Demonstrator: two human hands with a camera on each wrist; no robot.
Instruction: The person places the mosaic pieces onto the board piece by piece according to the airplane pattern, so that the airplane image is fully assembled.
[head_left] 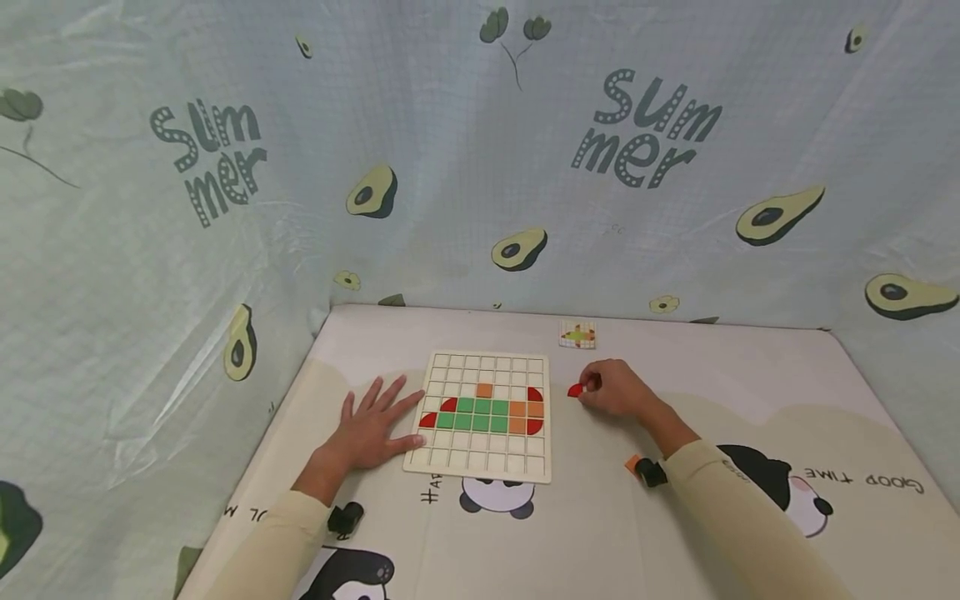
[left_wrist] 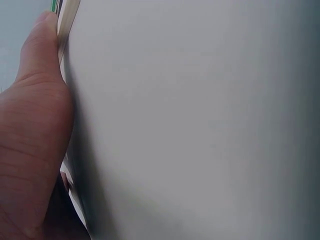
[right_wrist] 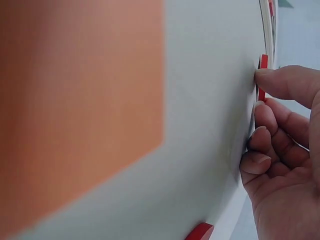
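Observation:
A square grid board (head_left: 480, 461) lies on the table, with green squares (head_left: 482, 415), orange squares (head_left: 517, 417) and several red rounded pieces (head_left: 534, 427) set in its cells. My left hand (head_left: 369, 432) lies flat with fingers spread, thumb and a fingertip on the board's left edge; in the left wrist view its thumb (left_wrist: 42, 50) touches that edge. To the right of the board, my right hand (head_left: 615, 388) pinches a red rounded piece (head_left: 575, 390) between thumb and fingers, close to the table. The right wrist view shows this red piece (right_wrist: 263, 75) edge-on.
A small pattern card (head_left: 577, 335) lies beyond the board. Under my right wrist lies an orange piece (head_left: 632, 463); the right wrist view shows another red piece (right_wrist: 201, 231) on the table. Patterned sheets (head_left: 450, 125) hang behind and at the sides.

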